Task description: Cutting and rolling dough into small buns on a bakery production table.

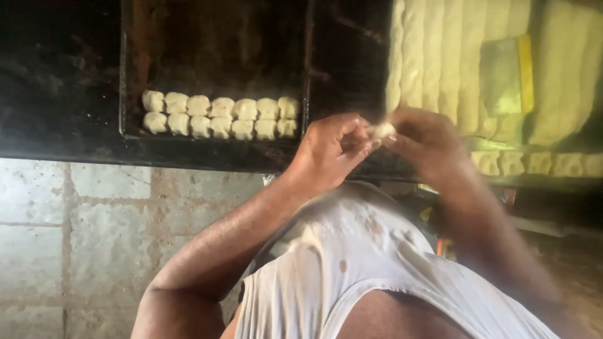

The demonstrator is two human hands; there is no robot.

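Head view: I see my left hand (330, 150) and right hand (424, 141) both pinched shut on one small dough piece (382, 130) above the table (63, 94). Two rows of shaped pieces (220, 116) already fill the black tray (217, 135)'s near edge; long dough strips (440, 56) remain uncut.

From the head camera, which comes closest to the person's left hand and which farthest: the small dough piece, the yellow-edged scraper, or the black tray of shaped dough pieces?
From the left hand:
1. Small dough piece, pinched at its fingertips, shared with the right hand.
2. Black tray, up and to its left.
3. Yellow-edged scraper, far right, lying on the dough strips.
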